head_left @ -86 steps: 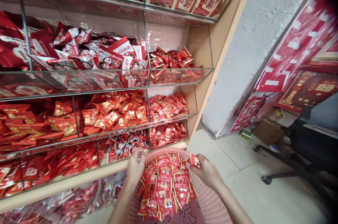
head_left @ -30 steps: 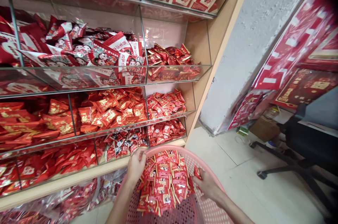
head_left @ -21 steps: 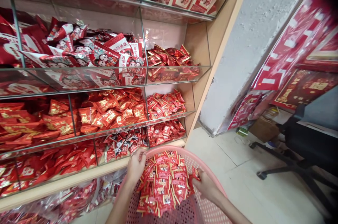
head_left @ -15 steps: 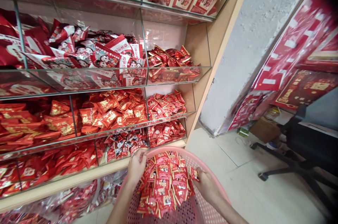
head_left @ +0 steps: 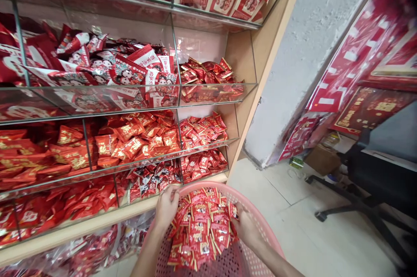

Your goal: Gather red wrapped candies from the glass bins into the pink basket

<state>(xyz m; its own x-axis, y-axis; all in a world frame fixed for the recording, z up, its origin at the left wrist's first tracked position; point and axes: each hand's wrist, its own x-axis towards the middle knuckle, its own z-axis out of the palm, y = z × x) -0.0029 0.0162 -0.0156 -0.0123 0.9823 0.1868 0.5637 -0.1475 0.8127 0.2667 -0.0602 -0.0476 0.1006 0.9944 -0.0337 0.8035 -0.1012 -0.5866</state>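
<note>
A round pink plastic basket [head_left: 260, 220] with a holed wall stands before me, below the shelves. In it lies a heap of small red and gold wrapped candy packets [head_left: 200, 229]. My left hand [head_left: 167, 205] is closed at the basket's far left rim, its fingertips curled over the edge and partly hidden. At the right side of the heap, inside the basket, my right hand [head_left: 246, 225] pinches one small red candy packet [head_left: 233, 211] between thumb and fingers.
A shelf unit with glass dividers holds red packets [head_left: 130, 135] in several compartments. Its wooden side panel [head_left: 260, 55] borders a grey wall [head_left: 293, 51]. On the tiled floor to the right stands a black office chair [head_left: 374, 185]. Bagged packets [head_left: 91, 251] lie under the lowest shelf.
My right hand has moved slightly left and down with the candy packet, closer to the heap. My left hand stays at the basket rim. The view has shifted a little.
</note>
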